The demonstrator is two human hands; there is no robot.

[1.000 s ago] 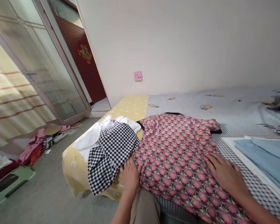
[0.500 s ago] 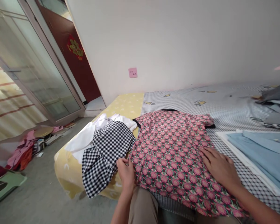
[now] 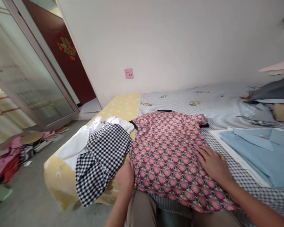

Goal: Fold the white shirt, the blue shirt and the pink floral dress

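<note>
A pink floral short-sleeved shirt (image 3: 168,148) with black trim lies spread out on the bed, neckline toward the wall and hem over my knees. At its left edge, my left hand (image 3: 126,175) is closed on the fabric, its fingertips partly hidden. My right hand (image 3: 211,162) lies flat on the shirt's right side, with fingers stretched out and holding nothing. Just left of the shirt is a black-and-white checked garment (image 3: 106,154), crumpled and hanging over the bed's edge. White clothing (image 3: 75,142) lies beneath and behind it.
Folded light-blue shirt (image 3: 251,148) on white cloth lies to the right. Behind it are grey clothes (image 3: 272,90). Yellow bedding (image 3: 54,170) and a checked sheet (image 3: 180,97) cover the bed. Clutter (image 3: 9,160) and a green stool (image 3: 0,195) sit on the floor at left.
The view has turned slightly right, so the scene shifts left and more of the folded clothes shows. Both hands stay at the shirt's sides; the left fingertips are now more hidden at its edge.
</note>
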